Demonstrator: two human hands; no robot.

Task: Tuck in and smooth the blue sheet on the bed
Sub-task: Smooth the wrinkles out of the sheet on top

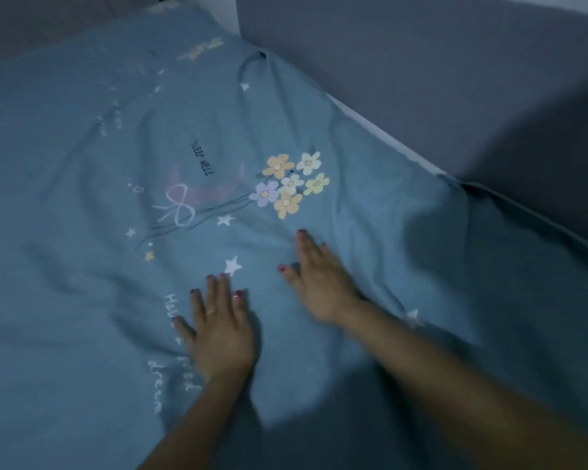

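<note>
Covering the bed (370, 106), blue sheet (82, 164) lies wrinkled.

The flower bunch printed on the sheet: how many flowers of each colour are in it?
Flowers in the bunch printed on the sheet, by colour:
Orange: 2
White: 2
Yellow: 1
Purple: 1
Total: 6
</note>
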